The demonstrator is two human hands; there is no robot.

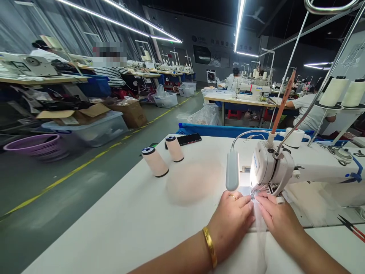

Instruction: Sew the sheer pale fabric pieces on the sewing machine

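A strip of sheer white fabric (260, 236) runs up to the needle area of a white sewing machine (316, 167). My left hand (232, 219), with a gold ring and bangle, grips the fabric's left side by the presser foot, fingers bent and closed. On the other side my right hand (281, 220) pinches the fabric close to the needle. The fingertips and the fabric edge between them are partly hidden under the machine head. A lit lamp (232, 171) on a bent neck hangs just above my left hand.
Left on the white table (114, 236) stand two pale peach thread spools (155, 163), near a black phone (191, 139). Sheer peach fabric (196, 180) lies beside them. Red-handled snips (352, 228) lie far right. A pencil (285, 101) stands upright on the machine. Other people sit at machines beyond.
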